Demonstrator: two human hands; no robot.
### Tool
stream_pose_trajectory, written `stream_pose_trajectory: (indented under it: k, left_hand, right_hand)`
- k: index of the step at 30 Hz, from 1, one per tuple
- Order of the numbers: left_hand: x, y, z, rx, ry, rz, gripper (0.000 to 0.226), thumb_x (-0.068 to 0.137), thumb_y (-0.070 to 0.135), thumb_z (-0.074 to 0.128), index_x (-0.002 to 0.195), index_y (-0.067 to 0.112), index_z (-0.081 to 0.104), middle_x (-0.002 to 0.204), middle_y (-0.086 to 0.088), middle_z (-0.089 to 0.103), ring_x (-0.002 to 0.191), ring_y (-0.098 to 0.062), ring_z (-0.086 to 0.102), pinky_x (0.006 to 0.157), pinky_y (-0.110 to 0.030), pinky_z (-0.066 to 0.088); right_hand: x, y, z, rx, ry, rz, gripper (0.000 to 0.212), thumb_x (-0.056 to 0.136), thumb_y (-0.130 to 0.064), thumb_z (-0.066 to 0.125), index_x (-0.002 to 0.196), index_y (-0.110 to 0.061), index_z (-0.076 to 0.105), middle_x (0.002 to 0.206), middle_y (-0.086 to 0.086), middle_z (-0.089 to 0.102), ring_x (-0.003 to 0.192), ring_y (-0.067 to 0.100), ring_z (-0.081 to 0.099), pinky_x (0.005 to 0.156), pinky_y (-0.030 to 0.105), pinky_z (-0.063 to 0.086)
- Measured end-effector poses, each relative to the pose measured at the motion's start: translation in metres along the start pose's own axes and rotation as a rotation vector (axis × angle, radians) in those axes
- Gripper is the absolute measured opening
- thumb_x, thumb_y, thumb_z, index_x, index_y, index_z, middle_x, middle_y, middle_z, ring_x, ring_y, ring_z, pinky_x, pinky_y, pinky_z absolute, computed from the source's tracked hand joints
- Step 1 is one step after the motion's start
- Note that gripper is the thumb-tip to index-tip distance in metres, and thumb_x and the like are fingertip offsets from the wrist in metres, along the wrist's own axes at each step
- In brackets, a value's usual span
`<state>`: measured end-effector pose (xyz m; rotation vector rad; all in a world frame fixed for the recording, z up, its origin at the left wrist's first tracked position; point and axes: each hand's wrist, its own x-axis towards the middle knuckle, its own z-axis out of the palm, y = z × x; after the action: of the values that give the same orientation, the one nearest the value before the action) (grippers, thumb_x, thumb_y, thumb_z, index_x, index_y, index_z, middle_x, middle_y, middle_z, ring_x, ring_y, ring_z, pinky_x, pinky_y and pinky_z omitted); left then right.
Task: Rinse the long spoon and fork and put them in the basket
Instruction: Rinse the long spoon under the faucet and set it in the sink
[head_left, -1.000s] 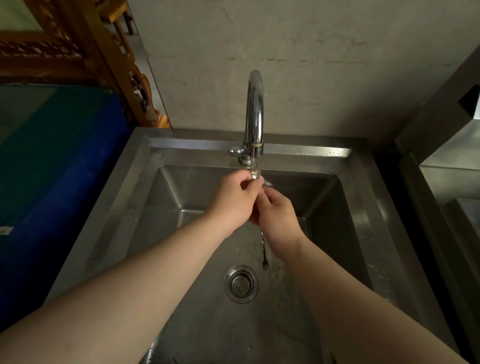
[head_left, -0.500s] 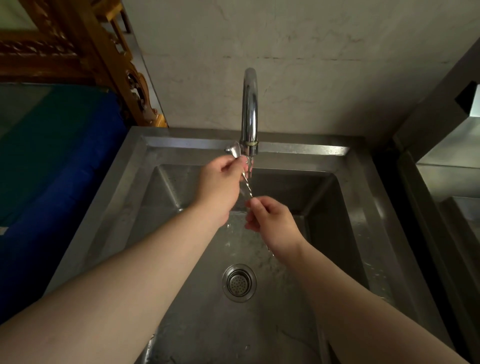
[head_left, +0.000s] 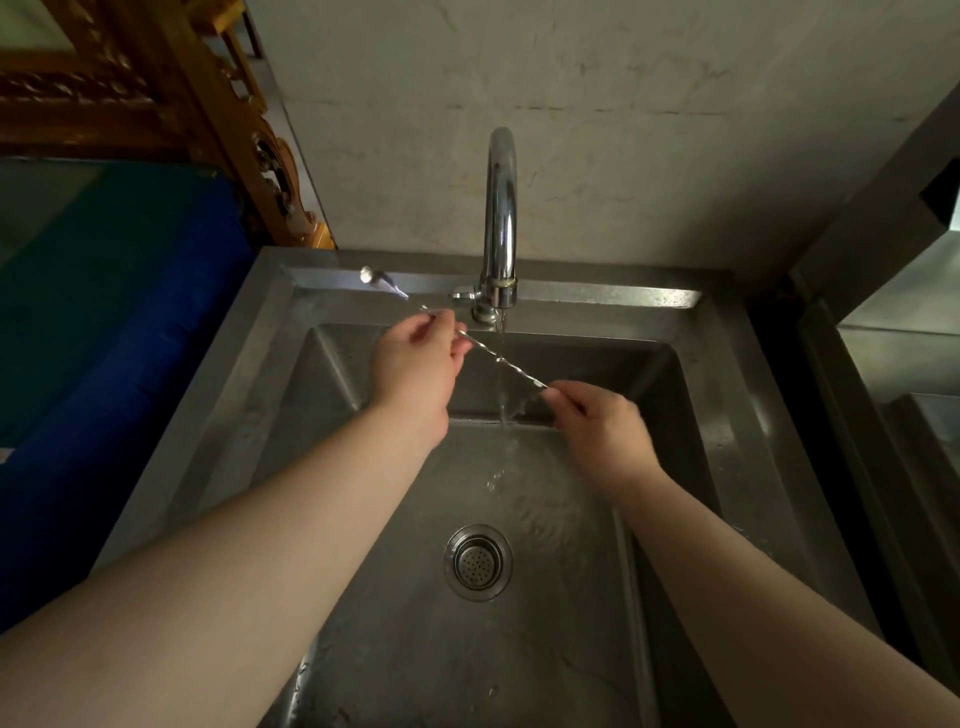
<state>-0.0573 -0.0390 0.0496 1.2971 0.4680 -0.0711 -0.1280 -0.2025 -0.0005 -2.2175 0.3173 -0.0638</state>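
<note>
A long thin metal spoon-and-fork (head_left: 498, 359) with a twisted shaft lies nearly level across the water stream under the tap. Its spoon bowl (head_left: 371, 274) sticks out past my left hand over the sink's back left rim. My left hand (head_left: 418, 358) pinches the shaft near the spoon end. My right hand (head_left: 597, 421) pinches the other end, and the fork tines are hidden inside it. Water runs from the chrome tap (head_left: 500, 218) onto the middle of the shaft. No basket is in view.
The steel sink (head_left: 249, 395) has a round drain strainer (head_left: 478, 562) at the bottom centre and a wet floor. A blue mat (head_left: 119, 322) lies to the left, carved wooden furniture (head_left: 218, 119) stands behind it, and a steel counter (head_left: 904, 332) is on the right.
The utensil has swung from hanging upright to nearly level. My left hand slid left and up toward the spoon end while my right hand moved right, so the hands are now apart.
</note>
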Motion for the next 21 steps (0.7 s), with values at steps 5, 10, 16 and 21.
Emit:
stream_pose_trajectory:
  k: [5,10,16,21]
  left_hand:
    - [0.015,-0.016,-0.013,-0.123,0.14,-0.255,0.014,0.093,0.013,0.06,0.081,0.008,0.064,0.076,-0.002,0.068,0.057,-0.004,0.066,0.057,-0.015,0.054]
    - [0.021,-0.058,-0.021,-0.186,0.094,-0.563,0.015,0.095,0.004,0.05,0.083,0.003,0.058,0.052,-0.005,0.065,0.031,-0.005,0.055,0.031,-0.012,0.039]
    - [0.004,-0.095,-0.012,-0.146,-0.013,-0.747,0.018,0.098,0.003,0.045,0.088,-0.001,0.059,0.048,-0.011,0.065,0.036,-0.014,0.062,0.032,-0.015,0.042]
    - [-0.004,-0.099,-0.001,-0.024,-0.09,-0.732,0.021,0.099,0.004,0.042,0.105,0.004,0.062,0.082,-0.011,0.07,0.055,-0.016,0.069,0.036,-0.015,0.043]
  right_hand:
    - [-0.002,-0.009,-0.017,0.364,0.046,0.085,0.012,0.087,-0.034,0.072,0.076,-0.03,0.073,0.074,-0.006,0.074,0.062,0.005,0.068,0.056,0.014,0.055]
    - [0.004,-0.046,-0.01,0.701,0.021,0.072,0.012,0.084,-0.024,0.077,0.073,-0.025,0.073,0.067,-0.002,0.073,0.062,0.012,0.069,0.058,0.019,0.055]
    - [0.013,-0.069,0.007,0.498,0.004,-0.028,0.009,0.088,-0.025,0.073,0.08,-0.021,0.073,0.057,-0.004,0.062,0.049,0.003,0.054,0.051,0.015,0.047]
    - [0.011,-0.073,0.007,0.498,-0.006,-0.038,0.017,0.091,-0.023,0.069,0.075,-0.024,0.071,0.057,0.001,0.058,0.049,0.008,0.048,0.047,0.018,0.043]
